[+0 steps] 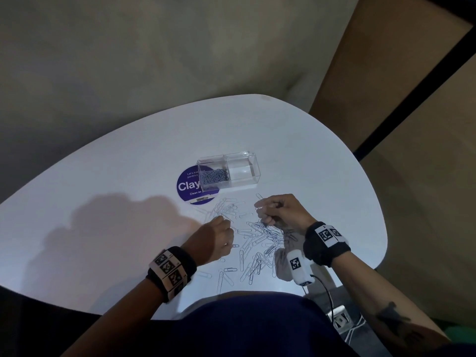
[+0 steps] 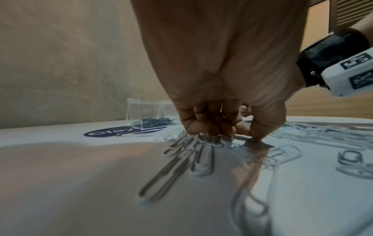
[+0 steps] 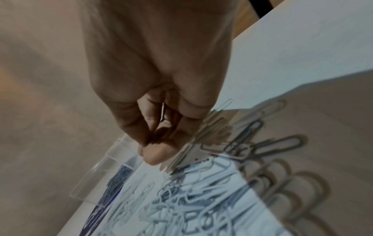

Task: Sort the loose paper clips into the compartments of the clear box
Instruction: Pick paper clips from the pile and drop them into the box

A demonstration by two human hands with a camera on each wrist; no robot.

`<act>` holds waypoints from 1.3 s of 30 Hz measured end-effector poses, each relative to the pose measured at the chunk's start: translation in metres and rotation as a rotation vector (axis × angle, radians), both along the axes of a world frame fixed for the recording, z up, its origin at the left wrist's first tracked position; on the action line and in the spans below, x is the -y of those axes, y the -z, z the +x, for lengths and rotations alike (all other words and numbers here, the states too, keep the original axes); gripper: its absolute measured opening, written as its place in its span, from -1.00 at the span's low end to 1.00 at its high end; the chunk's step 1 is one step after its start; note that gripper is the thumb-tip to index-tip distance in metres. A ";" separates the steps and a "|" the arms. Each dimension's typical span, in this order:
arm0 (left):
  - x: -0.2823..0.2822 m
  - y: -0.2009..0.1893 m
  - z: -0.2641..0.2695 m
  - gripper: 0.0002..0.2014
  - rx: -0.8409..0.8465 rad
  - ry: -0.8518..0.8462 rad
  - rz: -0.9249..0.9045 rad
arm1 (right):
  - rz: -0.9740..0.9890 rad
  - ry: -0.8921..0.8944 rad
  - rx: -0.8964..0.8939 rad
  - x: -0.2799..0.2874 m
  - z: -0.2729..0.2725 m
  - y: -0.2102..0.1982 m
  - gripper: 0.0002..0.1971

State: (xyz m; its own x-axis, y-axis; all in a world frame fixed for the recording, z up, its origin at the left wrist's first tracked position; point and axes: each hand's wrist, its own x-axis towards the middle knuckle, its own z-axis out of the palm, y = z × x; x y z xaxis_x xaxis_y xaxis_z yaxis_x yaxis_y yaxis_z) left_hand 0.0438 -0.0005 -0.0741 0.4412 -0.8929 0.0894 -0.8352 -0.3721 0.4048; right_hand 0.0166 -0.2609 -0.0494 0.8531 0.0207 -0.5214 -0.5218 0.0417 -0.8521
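Scattered silver wire paper clips (image 1: 253, 243) on the white bench (image 1: 103, 202): my left hand (image 1: 219, 239) pinches, I think, several, my right hand (image 1: 280, 211) some too, so I'd hold firm and drop each size into its own compartment of the clear plastic two-compartment box (image 1: 243, 173).

Just a white rounded table (image 1: 108, 202) with a round purple "Clay" sticker (image 1: 186, 185) stuck on it, plus a beige wall (image 1: 154, 60) behind and some brown panelling (image 1: 386, 73) with a black strip off to the side.

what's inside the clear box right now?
The clear box has two compartments. The left one holds a heap of small dark paper clips; the right one looks empty. A round blue sticker lies partly under the box, its text partly covered.
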 end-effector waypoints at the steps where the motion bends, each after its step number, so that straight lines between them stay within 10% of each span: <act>1: 0.000 0.000 -0.001 -0.85 -0.007 -0.008 -0.001 | -0.003 0.013 -0.009 0.002 0.000 0.000 -0.83; 17: 0.008 -0.002 -0.009 -0.90 -0.117 -0.277 0.110 | -0.847 -0.495 0.300 -0.008 -0.013 0.004 -0.79; 25: 0.011 -0.001 -0.010 -0.86 -0.243 -0.306 0.100 | -0.634 -0.340 0.307 -0.021 -0.002 0.003 -0.67; 33: 0.019 -0.014 0.010 -0.77 -1.203 -0.631 -0.283 | -0.557 -0.168 0.220 -0.001 -0.006 -0.009 -0.80; 39: 0.037 -0.007 0.017 -0.79 -1.010 -0.704 -0.249 | -0.681 -0.192 0.204 0.008 -0.018 -0.014 -0.67</act>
